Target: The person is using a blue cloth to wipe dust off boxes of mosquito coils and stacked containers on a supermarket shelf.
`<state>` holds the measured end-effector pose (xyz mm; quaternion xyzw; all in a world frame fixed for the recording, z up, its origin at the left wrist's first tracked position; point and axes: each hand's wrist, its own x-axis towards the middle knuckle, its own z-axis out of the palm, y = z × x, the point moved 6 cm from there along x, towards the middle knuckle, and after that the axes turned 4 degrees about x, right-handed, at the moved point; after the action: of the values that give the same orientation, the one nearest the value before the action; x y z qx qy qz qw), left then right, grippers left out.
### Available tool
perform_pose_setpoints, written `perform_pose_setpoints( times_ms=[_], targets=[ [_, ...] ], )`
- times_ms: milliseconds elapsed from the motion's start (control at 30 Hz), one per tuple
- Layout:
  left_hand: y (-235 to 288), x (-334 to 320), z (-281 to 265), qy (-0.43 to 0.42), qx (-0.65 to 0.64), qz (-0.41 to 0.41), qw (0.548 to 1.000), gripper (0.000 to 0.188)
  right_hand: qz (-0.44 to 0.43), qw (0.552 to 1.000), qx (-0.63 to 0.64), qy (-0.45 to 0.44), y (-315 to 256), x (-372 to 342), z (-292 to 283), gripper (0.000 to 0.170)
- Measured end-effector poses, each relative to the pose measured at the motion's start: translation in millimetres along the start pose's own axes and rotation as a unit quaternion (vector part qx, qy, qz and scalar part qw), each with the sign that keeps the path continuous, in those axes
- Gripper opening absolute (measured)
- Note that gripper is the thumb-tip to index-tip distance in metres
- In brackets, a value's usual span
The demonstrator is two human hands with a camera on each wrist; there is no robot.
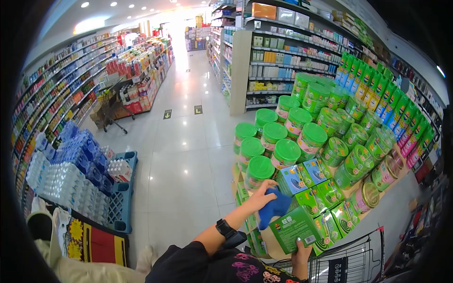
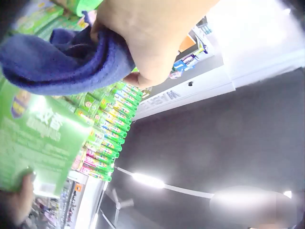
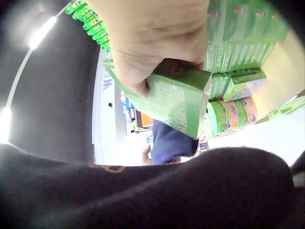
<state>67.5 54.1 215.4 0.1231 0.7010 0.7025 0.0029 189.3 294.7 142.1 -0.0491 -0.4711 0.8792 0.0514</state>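
My left hand (image 1: 258, 197) grips a bunched dark blue cloth (image 1: 275, 207), and its folds hang below the fingers in the left wrist view. Beside it, my right hand (image 1: 301, 258) holds a flat green box of mosquito coils (image 1: 293, 231) by its near edge, thumb on the printed face. That face is turned up, with large white characters and a barcode label. The cloth is right by the far left corner of the box. In the right wrist view the right fingers (image 3: 138, 86) curl over the edge of the green box (image 3: 174, 98).
More mosquito coil boxes (image 1: 325, 191) lie in rows on the display, with green-lidded tubs (image 1: 287, 151) behind. Tall spray cans (image 1: 377, 94) line the far side. A wire shopping cart (image 1: 351, 259) stands close at right. Across the tiled aisle (image 1: 179, 155) sit bottled water packs (image 1: 71, 174).
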Motion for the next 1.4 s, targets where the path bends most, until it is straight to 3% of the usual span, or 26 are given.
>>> perform_pose_setpoints(
  times_ms=[33,133,233,333,467,567,700,800,933,1067,1167,1267,1300,1400],
  targets=[
    [0.7,-0.6,-2.7,0.041,-0.047,-0.021,0.998,0.047,-0.001,1.0,-0.013,0.018,2.4,0.5,0.9,0.042],
    [-3.2,-3.6,27.4,0.005,0.001,0.009,1.0,0.054,-0.015,0.997,-0.053,0.052,6.2,3.2,13.2,0.035],
    [14.4,-19.0,51.1,-0.004,0.133,0.139,0.981,0.053,-0.047,0.994,-0.083,0.055,6.5,5.9,25.4,0.031],
    [27.4,-26.9,60.2,-0.152,0.194,0.102,0.964,0.054,-0.073,0.99,-0.109,0.041,1.1,10.9,28.1,0.029],
    [41.0,-30.7,64.0,-0.278,0.2,0.147,0.928,0.048,-0.079,0.988,-0.13,0.039,-6.6,15.8,34.9,0.032],
    [67.5,-30.1,60.4,-0.23,0.124,0.186,0.947,0.045,-0.085,0.989,-0.118,0.038,-10.0,19.9,41.1,0.031],
    [72.7,-19.2,46.9,-0.068,0.098,0.26,0.958,0.042,-0.079,0.99,-0.106,0.056,-18.7,17.8,52.1,0.028],
    [82.6,-20.6,25.1,0.054,0.295,0.204,0.932,0.037,-0.089,0.989,-0.109,0.038,-21.7,14.5,57.8,0.028],
    [87.8,-29.2,18.3,0.193,0.352,0.278,0.872,0.037,-0.12,0.982,-0.145,0.015,-23.5,12.2,64.3,0.027],
    [84.1,-22.3,15.5,0.189,0.347,0.278,0.876,0.045,-0.178,0.954,-0.239,-0.017,-33.8,12.8,82.5,0.024],
    [78.4,-14.6,16.6,0.156,0.345,0.277,0.883,0.052,-0.236,0.906,-0.351,-0.017,-52.2,8.4,110.3,0.017],
    [80.2,-12.1,18.0,0.149,0.344,0.292,0.88,0.057,-0.334,0.856,-0.394,-0.008,-68.4,4.7,136.9,0.013],
    [82.5,-13.4,20.5,0.146,0.343,0.296,0.879,0.058,-0.35,0.86,-0.371,0.011,-72.4,2.9,147.4,0.016],
    [64.8,-13.7,41.2,0.107,0.325,0.312,0.886,0.062,-0.393,0.782,-0.483,0.031,-80.7,-2.8,161.7,0.019]
  ],
)
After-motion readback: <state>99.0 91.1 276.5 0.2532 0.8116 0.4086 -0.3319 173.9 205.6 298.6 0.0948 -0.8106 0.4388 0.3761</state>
